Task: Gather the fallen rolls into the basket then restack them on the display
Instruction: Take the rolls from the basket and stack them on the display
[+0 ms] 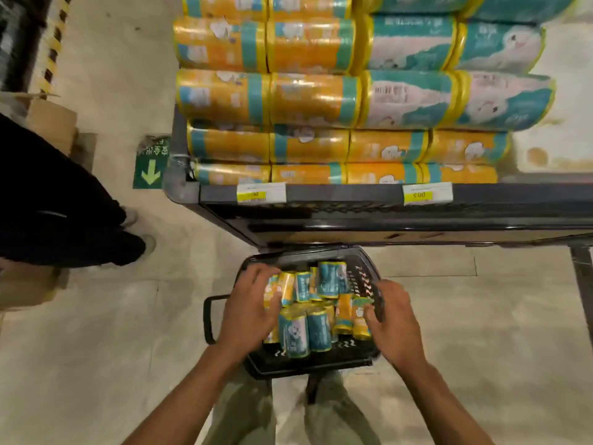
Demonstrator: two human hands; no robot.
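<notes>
Filling a black basket (308, 369) on the floor, yellow and teal rolls (316, 329) lie jumbled. Left hand (247, 311) rests spread on them; right hand (396, 321) curls at the basket's right wall, grip unclear. Stocked display (337, 200) stands just beyond; bystander's legs (64, 220) at left.

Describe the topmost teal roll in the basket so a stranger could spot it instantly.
Find the dark display stand stacked with orange and teal packs; a black basket of small rolls sits on the floor before it. At the basket's far edge, one teal roll sits on top of the pile, higher than the orange and teal ones around it.
</notes>
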